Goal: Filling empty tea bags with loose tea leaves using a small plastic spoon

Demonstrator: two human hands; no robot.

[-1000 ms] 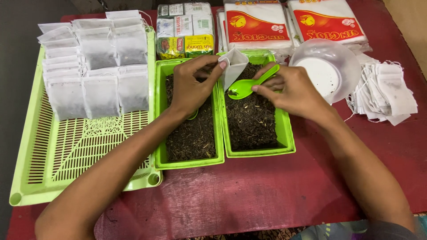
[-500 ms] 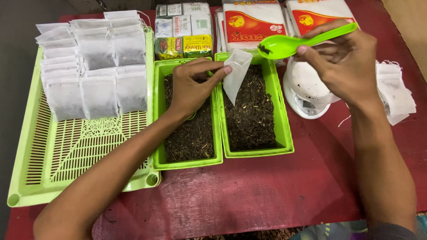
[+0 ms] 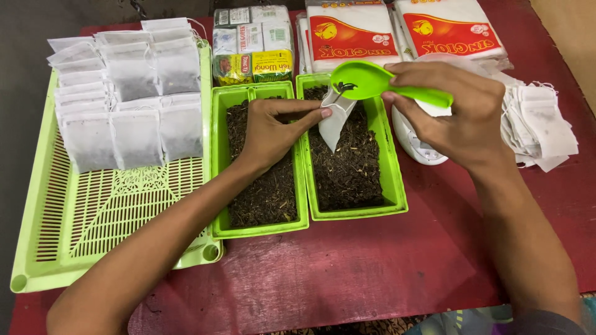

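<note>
The left hand is pinching a small white paper bag open over the right green tub of loose tea. The right hand is gripping a green spoon, tipping its bowl at the bag's mouth.

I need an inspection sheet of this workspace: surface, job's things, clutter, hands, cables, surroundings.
Surface: red table.
Job's things: white bag over right tub of loose tea; green spoon at the bag's mouth; left tub also holds tea.
Clutter: filled bags on green tray; empty bags; packets; white scale.
Hands: left hand holds the bag; right hand holds the spoon.
Cables: nothing seen.
Surroundings: dark floor.
</note>
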